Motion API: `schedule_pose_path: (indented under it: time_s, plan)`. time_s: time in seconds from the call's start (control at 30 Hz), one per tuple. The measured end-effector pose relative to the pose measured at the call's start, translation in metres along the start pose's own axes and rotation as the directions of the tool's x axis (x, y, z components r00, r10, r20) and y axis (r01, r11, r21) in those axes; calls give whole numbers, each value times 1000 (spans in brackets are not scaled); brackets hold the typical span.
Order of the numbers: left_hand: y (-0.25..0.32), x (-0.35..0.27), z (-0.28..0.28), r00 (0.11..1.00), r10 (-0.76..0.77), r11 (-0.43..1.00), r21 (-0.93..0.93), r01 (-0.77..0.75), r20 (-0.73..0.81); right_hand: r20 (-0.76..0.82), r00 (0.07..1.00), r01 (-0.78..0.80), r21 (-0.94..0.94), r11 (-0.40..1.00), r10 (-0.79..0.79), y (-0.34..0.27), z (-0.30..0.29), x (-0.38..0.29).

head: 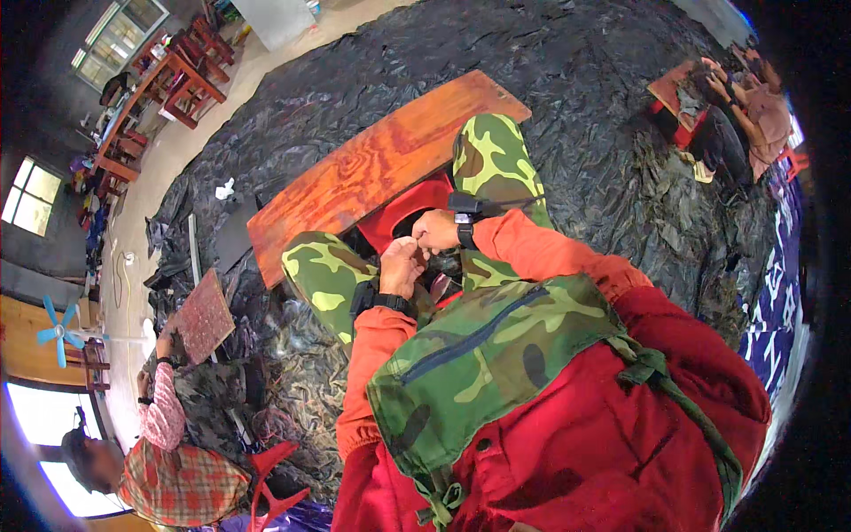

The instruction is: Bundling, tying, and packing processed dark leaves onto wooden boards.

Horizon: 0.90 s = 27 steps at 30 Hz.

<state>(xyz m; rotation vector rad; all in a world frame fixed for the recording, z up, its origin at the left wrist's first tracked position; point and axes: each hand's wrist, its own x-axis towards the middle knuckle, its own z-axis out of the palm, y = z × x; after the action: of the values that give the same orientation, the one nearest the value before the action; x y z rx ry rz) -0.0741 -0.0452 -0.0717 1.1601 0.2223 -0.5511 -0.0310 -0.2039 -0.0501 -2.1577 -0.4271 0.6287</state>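
Observation:
My left hand (399, 267) and my right hand (436, 231) meet between my knees, with fingertips pinched close together. Whatever they may hold is too small to make out. Dark straps circle both wrists, and a small black device (465, 202) sits above the right one. Just beyond my hands is a red plastic object (407, 207), partly hidden by them and by the wooden board (372, 163). That long, reddish-brown board lies across in front of my camouflage-covered knees. A camouflage apron (492, 372) with a dark zip spreads over my lap.
Wrinkled black plastic sheeting (585, 73) covers the floor. A person (179, 472) sits at left by a speckled board (204, 318); another person (764, 116) works at far right over a small board (665, 86). A blue-bladed fan (60, 330) and wooden furniture (169, 73) stand along the left.

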Motion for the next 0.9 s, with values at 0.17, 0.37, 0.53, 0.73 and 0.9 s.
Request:
schedule_pose_path:
  time_s: [0.17,0.37,0.53,0.73,0.9]
  plan:
    - [1,-2,4,997,23,997,-68,-29,-78,-4,1000,-28,-64,998,28,-23,-6,-9]
    - [6,-4,5,979,62,997,61,-51,-196,30,999,-28,203,979,23,-2,2,-3]
    - [6,-3,6,981,42,999,24,-39,-190,-73,989,-146,-505,851,126,35,9,3]
    - [6,-5,10,975,80,986,162,-47,-205,82,993,110,-464,879,-81,40,9,-5]
    - [6,-7,13,980,81,986,160,-52,-180,81,995,84,-455,886,-52,40,11,-5]
